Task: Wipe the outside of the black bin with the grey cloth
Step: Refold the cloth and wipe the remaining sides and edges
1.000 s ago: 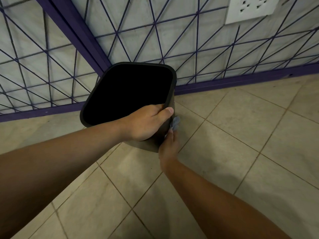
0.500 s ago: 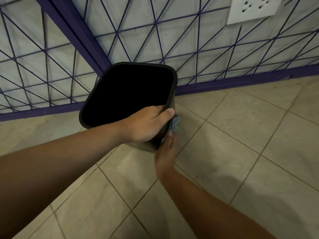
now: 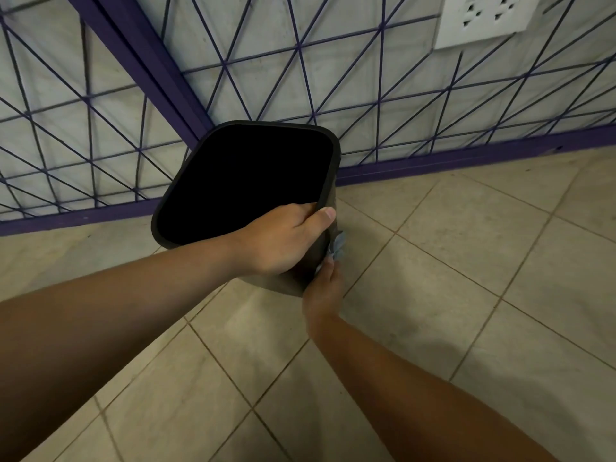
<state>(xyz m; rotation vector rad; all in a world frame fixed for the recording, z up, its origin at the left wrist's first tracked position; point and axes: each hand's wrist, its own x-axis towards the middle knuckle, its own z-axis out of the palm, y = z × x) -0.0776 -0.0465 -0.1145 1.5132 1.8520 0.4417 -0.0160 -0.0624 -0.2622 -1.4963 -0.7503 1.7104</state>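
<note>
The black bin (image 3: 246, 181) is tipped toward the person, its base on the tiled floor (image 3: 433, 295) near the corner where the purple wire fence (image 3: 300, 78) runs along the wall. The left hand (image 3: 283, 241) grips the near rim, fingers curled inside and thumb lying along the outer edge, steadying the bin. The right hand (image 3: 325, 288) reaches low along the bin's right side and presses the grey cloth (image 3: 336, 250) against the outer wall; only a bunched corner of the cloth shows past the fingers, so I cannot tell exactly how they hold it, though it looks pinched against the plastic.

My guess is the wiping is under way on this right face. The far side and left side face away from me, so I cannot say whether they are clean; they probably remain to be wiped, along with the rim.
</note>
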